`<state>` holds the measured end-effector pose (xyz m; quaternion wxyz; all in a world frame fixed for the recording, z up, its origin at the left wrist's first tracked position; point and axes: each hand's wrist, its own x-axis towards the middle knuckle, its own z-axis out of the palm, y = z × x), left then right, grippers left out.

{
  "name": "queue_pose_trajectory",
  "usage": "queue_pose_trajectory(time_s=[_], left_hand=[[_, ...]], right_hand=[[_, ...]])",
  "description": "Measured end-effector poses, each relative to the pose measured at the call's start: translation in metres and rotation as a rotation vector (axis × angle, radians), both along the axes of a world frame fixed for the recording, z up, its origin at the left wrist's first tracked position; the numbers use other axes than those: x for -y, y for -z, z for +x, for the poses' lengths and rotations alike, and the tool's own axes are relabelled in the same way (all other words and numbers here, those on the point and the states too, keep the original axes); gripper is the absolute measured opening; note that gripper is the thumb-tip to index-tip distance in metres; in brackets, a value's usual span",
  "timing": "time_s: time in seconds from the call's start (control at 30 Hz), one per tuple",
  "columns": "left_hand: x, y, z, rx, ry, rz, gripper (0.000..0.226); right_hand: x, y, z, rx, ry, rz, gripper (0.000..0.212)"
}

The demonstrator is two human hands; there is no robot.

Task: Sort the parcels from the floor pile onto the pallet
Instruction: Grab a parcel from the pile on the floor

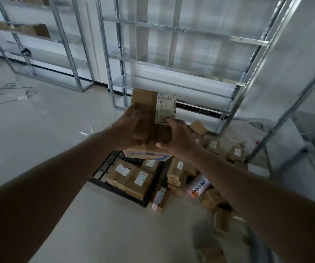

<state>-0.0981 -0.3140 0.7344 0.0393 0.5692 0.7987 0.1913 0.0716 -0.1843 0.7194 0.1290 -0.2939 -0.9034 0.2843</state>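
Note:
I hold a brown cardboard parcel [147,112] with a white shipping label up in front of me, above the pallet. My left hand [127,130] grips its left side and my right hand [177,137] grips its right lower edge, thumb on the label. Under it a second parcel with blue print [147,153] shows between my hands. Below lies the black grid pallet [103,168] with several labelled boxes [133,177] laid on it. The floor pile of parcels [215,149] spreads to the right of the pallet.
Metal shelving racks [171,54] stand behind the pallet and another rack [38,44] at the back left holds cartons. A rack leg [278,126] rises at the right. A cable [10,88] trails on the pale floor at the left. A pink-and-white bag [198,186] lies among the parcels.

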Motion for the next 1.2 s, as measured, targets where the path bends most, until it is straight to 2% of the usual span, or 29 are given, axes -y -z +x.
queue_pose_trajectory(time_s=[0.33,0.63,0.73,0.87,1.0,1.2], left_hand=[[0.085,0.037,-0.168,0.096,-0.018,-0.048,0.112],[0.056,0.109,-0.329,0.128,0.042,-0.112,0.117],[0.036,0.135,-0.383,0.064,0.044,-0.239,0.119],[0.019,0.164,-0.443,0.255,-0.167,-0.385,0.127],[0.003,0.188,-0.496,0.301,-0.151,-0.461,0.129],[-0.021,0.248,-0.587,0.497,-0.134,-0.506,0.123]], right_hand=[[0.073,0.034,-0.171,0.067,-0.066,-0.094,0.090],[0.041,0.119,-0.331,0.087,-0.026,-0.239,0.089],[0.024,0.143,-0.382,0.098,-0.038,-0.267,0.090],[0.009,0.167,-0.430,0.110,-0.041,-0.340,0.089],[-0.002,0.186,-0.479,0.130,-0.021,-0.408,0.087],[-0.014,0.239,-0.566,0.157,0.081,-0.488,0.087]])
